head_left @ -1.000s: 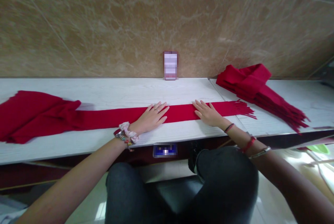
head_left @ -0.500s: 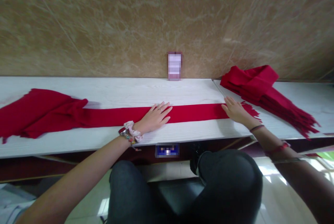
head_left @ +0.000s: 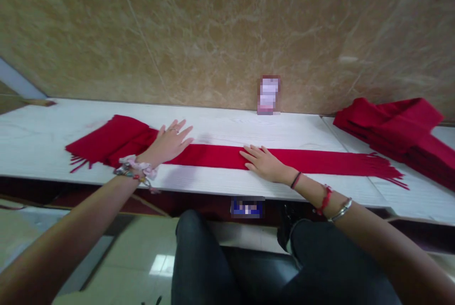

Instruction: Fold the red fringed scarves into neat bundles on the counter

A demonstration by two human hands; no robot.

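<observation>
A red fringed scarf [head_left: 213, 156] lies lengthwise along the white table [head_left: 220, 179], its middle and right part a flat narrow strip. Its left end is bunched and wider, with fringe hanging toward the front edge. My left hand [head_left: 167, 143], fingers spread, is over the scarf where the strip meets the bunched part; whether it touches the cloth I cannot tell. My right hand [head_left: 266, 163] lies flat on the middle of the strip, fingers stretched out. Fringe spreads at the scarf's right end.
A second red scarf [head_left: 394, 125] lies in a loose heap at the right. A phone-like item [head_left: 269, 95], blurred out, leans against the brown marbled wall [head_left: 227, 35]. Below the table's front edge is a blurred blue item [head_left: 248, 207], above my knees.
My left hand has moved left along the scarf to its bunched part and looks raised. My right hand has slid from the right fringe to the middle. The view has shifted left.
</observation>
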